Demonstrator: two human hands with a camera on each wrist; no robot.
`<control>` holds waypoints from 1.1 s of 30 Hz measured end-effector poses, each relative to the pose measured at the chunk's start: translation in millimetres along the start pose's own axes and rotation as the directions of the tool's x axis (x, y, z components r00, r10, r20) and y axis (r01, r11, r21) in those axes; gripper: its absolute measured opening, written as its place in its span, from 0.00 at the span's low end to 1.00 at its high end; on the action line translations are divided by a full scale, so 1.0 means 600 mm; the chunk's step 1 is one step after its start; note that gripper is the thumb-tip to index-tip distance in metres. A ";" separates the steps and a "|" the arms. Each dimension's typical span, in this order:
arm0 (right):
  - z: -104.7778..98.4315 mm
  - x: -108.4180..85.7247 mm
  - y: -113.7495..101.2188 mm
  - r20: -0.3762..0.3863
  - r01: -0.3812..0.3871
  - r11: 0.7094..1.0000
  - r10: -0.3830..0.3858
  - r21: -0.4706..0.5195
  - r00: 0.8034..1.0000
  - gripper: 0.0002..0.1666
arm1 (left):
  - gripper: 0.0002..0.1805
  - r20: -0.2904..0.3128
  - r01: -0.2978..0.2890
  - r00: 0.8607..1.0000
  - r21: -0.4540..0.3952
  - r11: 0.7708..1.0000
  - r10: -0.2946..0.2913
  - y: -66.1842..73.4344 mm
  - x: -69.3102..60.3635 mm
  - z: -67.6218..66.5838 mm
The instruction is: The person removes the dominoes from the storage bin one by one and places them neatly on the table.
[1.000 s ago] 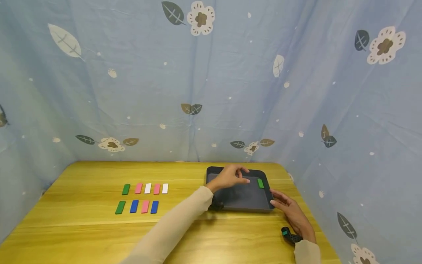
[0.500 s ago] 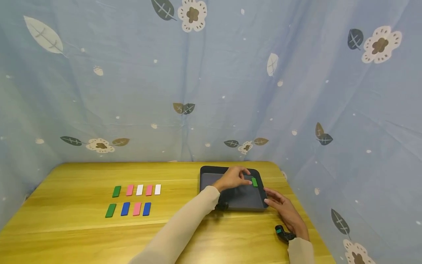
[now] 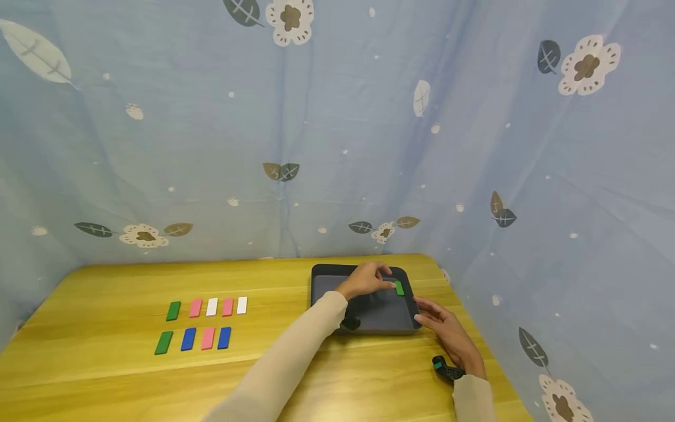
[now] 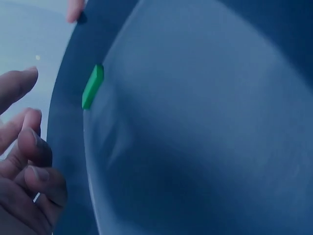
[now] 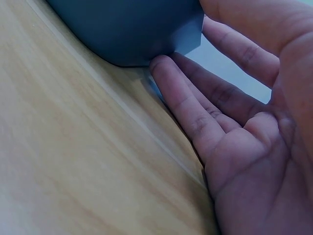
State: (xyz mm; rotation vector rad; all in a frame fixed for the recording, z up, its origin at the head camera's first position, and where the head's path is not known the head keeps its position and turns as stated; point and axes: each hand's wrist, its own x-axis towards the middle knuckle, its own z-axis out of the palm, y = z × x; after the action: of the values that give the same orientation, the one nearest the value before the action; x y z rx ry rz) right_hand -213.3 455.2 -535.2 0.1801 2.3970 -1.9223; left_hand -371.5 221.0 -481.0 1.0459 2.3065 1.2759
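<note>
A dark grey tray stands on the wooden table. One green tile lies inside, by its right wall. Over the tray hangs my left hand, thumb and fingers spread apart with nothing between them. From the head, its thumb tip looks close beside the tile; in the left wrist view the tile lies apart from the hand. My right hand is at the tray's right side. In the right wrist view its straight fingers touch the tray's outer wall.
Left of the tray, two rows of flat tiles lie on the table: green tiles, pink tiles, white tiles and blue tiles. A patterned blue curtain closes off the back and right sides.
The head view has turned right, so everything sits further left in it. My left hand has shifted right over the tray, closer to the green tile. The right hand stays at the tray's side.
</note>
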 end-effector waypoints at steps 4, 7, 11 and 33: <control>-0.002 -0.001 0.000 -0.001 0.008 1.000 -0.008 -0.004 1.000 0.33 | 0.22 0.051 -0.035 0.998 0.056 0.998 0.032 -0.003 0.010 -0.002; -0.001 -0.002 0.002 -0.015 0.021 1.000 -0.021 -0.001 1.000 0.34 | 0.22 0.078 -0.069 0.995 0.070 0.995 0.064 -0.005 0.016 -0.001; 0.000 -0.001 0.003 -0.006 0.033 0.999 -0.033 0.012 0.999 0.35 | 0.23 0.101 -0.090 0.991 0.075 0.993 0.082 -0.011 0.021 0.004; -0.003 0.003 0.005 -0.009 0.023 1.000 -0.022 0.012 1.000 0.34 | 0.27 0.126 -0.028 0.992 0.142 0.989 0.010 -0.019 0.032 0.026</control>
State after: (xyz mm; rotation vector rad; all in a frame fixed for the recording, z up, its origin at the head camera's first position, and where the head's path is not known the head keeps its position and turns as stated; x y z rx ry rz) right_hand -214.6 457.5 -538.0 0.1631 2.4032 -1.9503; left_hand -381.1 240.7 -497.6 1.1623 2.3255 1.0313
